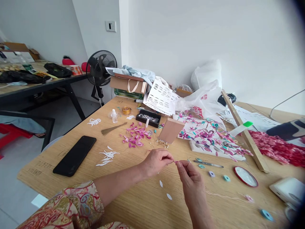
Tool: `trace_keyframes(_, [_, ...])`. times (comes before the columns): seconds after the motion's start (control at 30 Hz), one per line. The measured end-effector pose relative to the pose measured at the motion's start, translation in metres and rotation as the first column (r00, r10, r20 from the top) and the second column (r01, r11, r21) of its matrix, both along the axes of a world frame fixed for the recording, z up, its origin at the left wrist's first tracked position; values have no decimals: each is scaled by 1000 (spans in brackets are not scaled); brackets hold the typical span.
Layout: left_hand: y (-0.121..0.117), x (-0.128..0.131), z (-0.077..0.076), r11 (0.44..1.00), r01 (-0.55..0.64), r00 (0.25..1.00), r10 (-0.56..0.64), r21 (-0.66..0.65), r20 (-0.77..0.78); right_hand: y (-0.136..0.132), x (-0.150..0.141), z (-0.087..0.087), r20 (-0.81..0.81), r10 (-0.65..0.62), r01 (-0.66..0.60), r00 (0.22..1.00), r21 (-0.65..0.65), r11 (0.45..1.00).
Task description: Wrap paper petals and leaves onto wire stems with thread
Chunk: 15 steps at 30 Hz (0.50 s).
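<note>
Over the middle of the wooden table (133, 197), my left hand (157, 162) and my right hand (192, 179) meet fingertip to fingertip, both pinched closed. A tiny pink piece (176, 162) shows at the right fingertips; its kind is too small to tell. What the left fingers grip is hidden. Pale pink thread (224, 195) runs from a pink spool (249, 198) toward my right wrist. Below the hands lie two white leaf-shaped cutouts (161, 183). Beyond them is a pile of pink petals (135, 135), beside a wooden block (171, 130) with small beads at its foot.
White cutouts (107, 156) and a black phone (75, 156) lie left. Tweezers (209, 163), thread spools (226, 178) and a red-rimmed round dish (246, 176) are right. Finished flower sprigs (209, 136), a wooden bar (245, 132) and a black tray (148, 118) stand farther back.
</note>
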<state>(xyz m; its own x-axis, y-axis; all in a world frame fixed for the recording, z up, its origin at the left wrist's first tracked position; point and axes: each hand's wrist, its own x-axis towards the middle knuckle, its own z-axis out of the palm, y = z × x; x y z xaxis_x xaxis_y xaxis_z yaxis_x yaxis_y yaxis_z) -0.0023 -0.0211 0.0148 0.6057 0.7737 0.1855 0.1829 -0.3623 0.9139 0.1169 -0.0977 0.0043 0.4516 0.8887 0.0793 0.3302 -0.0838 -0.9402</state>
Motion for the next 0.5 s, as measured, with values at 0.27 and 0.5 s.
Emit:
trace_keyframes(0.27, [6,0,-11,956,40,999,-31,-291,34,-2,-1,1,62,10,-12,998,29,1000])
trace_keyframes(0.5, [5,2,-4,971,-39,998,50,-237,41,-1,-8,-8,-7,7,-7,1000,2,1000])
